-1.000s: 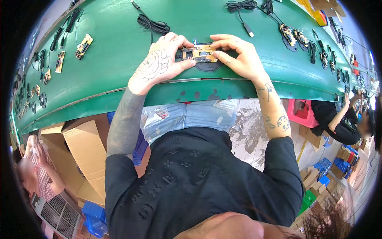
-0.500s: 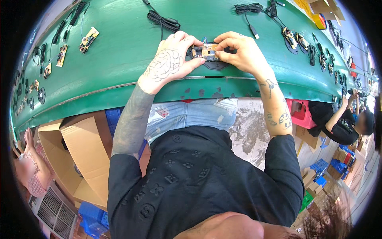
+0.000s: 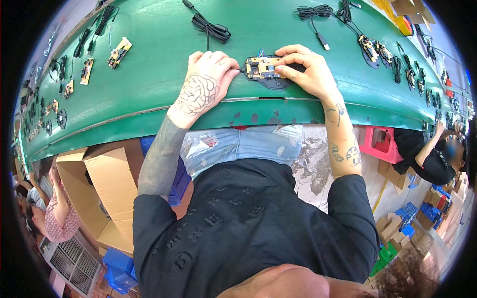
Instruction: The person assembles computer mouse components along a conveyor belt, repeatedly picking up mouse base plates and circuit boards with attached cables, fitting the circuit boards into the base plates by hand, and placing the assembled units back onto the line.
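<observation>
A tan circuit board point(image 3: 263, 67) with dark components lies on a black base plate point(image 3: 274, 85) at the near edge of the green work surface. My right hand point(image 3: 309, 69) holds the board's right end, thumb and fingers bent over it. Just off the board's left end, my left hand point(image 3: 208, 82) is closed, thumb against fingers, on a black cable that mostly hides under the hand. Beyond it this cable runs up to a tied black cable bundle point(image 3: 211, 29). Small coloured wires point(image 3: 261, 52) stand at the board's far edge.
More boards with cables lie at the left, including one circuit board point(image 3: 119, 52), and at the right, including another circuit board point(image 3: 368, 48). An open cardboard box point(image 3: 112, 191) stands below at left. A pink stool point(image 3: 380, 144) and a co-worker point(image 3: 437, 156) are at right.
My left hand has come off the board and shifted left, its fingers now closed together. My right hand stays at the board's right end. The whole view has shifted slightly.
</observation>
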Demonstrator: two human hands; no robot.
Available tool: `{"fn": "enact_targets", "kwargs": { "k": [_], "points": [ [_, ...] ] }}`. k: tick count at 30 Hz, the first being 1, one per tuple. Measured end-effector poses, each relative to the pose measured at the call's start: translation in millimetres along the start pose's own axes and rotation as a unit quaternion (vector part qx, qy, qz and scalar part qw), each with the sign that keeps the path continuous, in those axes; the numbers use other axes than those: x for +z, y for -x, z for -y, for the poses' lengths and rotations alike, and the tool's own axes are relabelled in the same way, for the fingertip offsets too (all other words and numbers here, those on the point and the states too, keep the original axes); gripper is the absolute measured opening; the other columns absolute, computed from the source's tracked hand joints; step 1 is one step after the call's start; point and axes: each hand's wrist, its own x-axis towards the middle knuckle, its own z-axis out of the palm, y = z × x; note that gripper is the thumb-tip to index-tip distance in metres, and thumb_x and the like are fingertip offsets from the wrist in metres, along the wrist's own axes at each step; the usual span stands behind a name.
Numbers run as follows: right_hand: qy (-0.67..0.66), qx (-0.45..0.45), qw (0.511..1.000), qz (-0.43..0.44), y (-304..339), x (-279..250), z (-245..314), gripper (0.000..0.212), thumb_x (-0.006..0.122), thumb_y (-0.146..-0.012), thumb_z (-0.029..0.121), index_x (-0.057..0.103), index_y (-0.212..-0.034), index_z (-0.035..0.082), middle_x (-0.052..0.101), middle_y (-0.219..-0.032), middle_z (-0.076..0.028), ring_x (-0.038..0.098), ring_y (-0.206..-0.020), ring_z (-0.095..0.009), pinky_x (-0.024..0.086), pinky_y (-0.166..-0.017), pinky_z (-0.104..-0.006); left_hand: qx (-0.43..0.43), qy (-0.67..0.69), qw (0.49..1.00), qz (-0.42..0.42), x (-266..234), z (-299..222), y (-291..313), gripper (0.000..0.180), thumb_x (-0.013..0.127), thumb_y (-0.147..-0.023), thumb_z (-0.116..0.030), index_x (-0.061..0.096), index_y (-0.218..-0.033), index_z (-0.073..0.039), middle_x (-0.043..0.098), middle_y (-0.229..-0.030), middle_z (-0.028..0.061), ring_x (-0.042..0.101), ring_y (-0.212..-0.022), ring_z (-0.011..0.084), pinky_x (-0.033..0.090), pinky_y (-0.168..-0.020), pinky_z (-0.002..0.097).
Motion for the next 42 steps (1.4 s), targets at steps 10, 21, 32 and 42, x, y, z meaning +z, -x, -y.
{"fn": "enact_targets", "kwargs": {
  "k": [10,21,32,42],
  "points": [
    [-0.009,0.001,1.000,-0.011,5.2,-4.7,-5.9,0.016,0.075,-0.083,0.020,0.076,-0.094,0.009,0.069,-0.111,-0.005,0.066,-0.103,-0.023,0.051,-0.091,-0.0334,0.011,-0.033,0.999,-0.035,12.3,-13.1,-6.9,0.006,0.066,-0.088,-0.018,0.067,-0.092,-0.014,0.062,-0.089,-0.0003,0.061,-0.088,0.0195,0.038,-0.091,0.0394],
    [0.233,-0.204,0.949,-0.061,-5.0,32.2,39.3,0.028,0.076,-0.078,0.023,0.073,-0.104,0.014,0.065,-0.118,-0.009,0.059,-0.113,-0.030,0.048,-0.096,-0.0415,0.002,-0.046,0.998,-0.036,-1.6,-10.0,-9.7,0.020,0.074,-0.079,-0.021,0.069,-0.097,-0.013,0.060,-0.099,0.0055,0.058,-0.096,0.0256,0.042,-0.089,0.0417],
    [0.521,0.111,0.825,-0.188,-46.0,-29.7,-21.6,0.030,0.067,-0.089,0.030,0.071,-0.114,0.014,0.060,-0.130,-0.016,0.056,-0.119,-0.036,0.048,-0.097,-0.0452,-0.182,-0.308,0.887,-0.292,-153.9,226.6,143.3,0.031,0.065,-0.082,-0.012,0.061,-0.112,-0.004,0.060,-0.115,0.0188,0.056,-0.112,0.0369,0.045,-0.098,0.0469],
    [0.201,-0.201,0.959,-0.013,-113.4,117.3,81.2,0.045,0.070,-0.085,0.021,0.059,-0.129,0.015,0.047,-0.144,-0.019,0.046,-0.131,-0.037,0.040,-0.109,-0.0459,-0.511,-0.276,0.803,-0.134,-237.6,378.8,283.4,0.058,0.054,-0.081,-0.002,0.051,-0.138,-0.014,0.056,-0.135,0.0190,0.055,-0.122,0.0377,0.044,-0.103,0.0433]
  ]
}}
